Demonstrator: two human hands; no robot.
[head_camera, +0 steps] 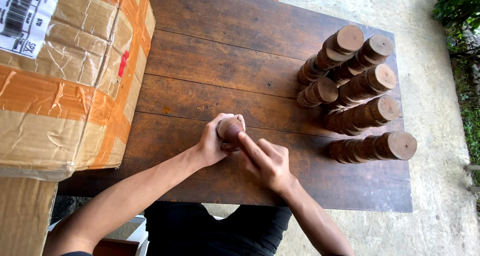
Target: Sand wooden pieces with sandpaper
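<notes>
Both hands, left (pixel 214 145) and right (pixel 265 161), are gripping what is probably a stacked wooden column (pixel 229 130); pressing unevenly risks toppling it toward the finished stacks (pixel 352 88) beyond.

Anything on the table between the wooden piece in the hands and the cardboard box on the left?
Nothing: in the head view only bare dark table planks lie between the wooden piece and the taped cardboard box.
</notes>
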